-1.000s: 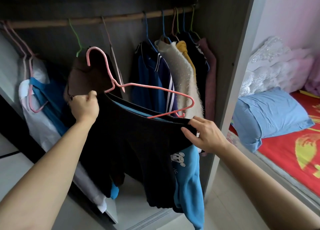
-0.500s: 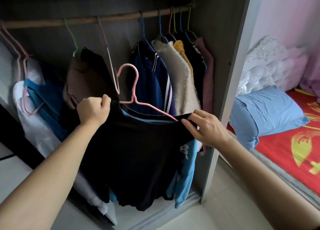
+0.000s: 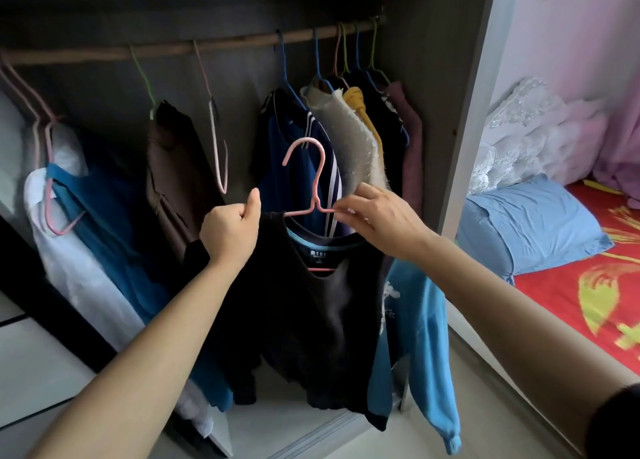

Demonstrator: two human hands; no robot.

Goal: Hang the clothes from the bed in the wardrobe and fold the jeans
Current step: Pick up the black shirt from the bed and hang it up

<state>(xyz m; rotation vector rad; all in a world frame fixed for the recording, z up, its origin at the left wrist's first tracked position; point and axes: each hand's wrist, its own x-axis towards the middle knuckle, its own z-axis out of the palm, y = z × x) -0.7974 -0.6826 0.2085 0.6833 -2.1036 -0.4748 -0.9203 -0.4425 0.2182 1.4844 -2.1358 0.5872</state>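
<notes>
Gripping black sweater (image 3: pixel 311 320), left hand (image 3: pixel 230 232), right hand (image 3: pixel 381 219) pinching pink hanger (image 3: pixel 320 181), label (image 3: pixel 318 253) unreadable

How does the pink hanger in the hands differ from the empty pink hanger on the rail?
The held hanger carries a black top; the empty hanger carries nothing. The held hanger's hook is free, below the rail; the empty hanger is hooked over it. The left hand grips the top's shoulder and the right hand pinches the held hanger's arm; nothing touches the empty hanger. Both are thin and pink.

The neck label (image 3: pixel 318 253) on the black top (image 3: pixel 311 323) bears white lettering, unreadably blurred.
</notes>
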